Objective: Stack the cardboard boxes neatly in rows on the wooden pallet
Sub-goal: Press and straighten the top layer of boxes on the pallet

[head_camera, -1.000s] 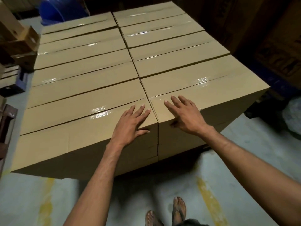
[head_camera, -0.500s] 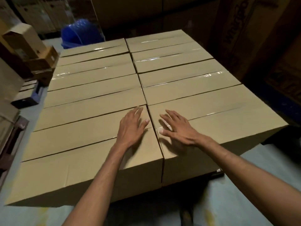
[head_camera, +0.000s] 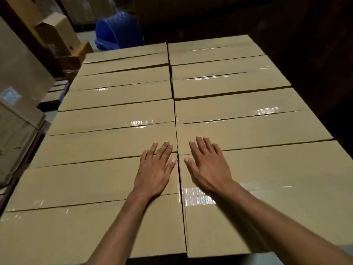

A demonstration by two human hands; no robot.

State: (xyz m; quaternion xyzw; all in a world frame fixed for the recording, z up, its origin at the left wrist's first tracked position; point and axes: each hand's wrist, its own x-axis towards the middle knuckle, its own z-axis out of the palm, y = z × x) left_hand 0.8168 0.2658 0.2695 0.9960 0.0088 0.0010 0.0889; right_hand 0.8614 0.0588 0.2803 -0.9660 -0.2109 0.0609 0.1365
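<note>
Taped brown cardboard boxes fill the view in two tidy columns, several deep, their tops level. My left hand lies flat, fingers straight, on the nearest left box, by the centre seam. My right hand lies flat on the nearest right box, just across that seam. Fingertips of both hands reach the edge of the second row. The pallet beneath is hidden by the boxes.
A blue plastic bin stands behind the far left boxes. Loose cartons and a tall box stack crowd the left side. Dark stacked goods close off the right. A strip of floor shows at the bottom right.
Both hands slid forward along the box tops toward the second row and drew closer to the seam. The view moved in over the stack, so the floor and feet dropped out of sight.
</note>
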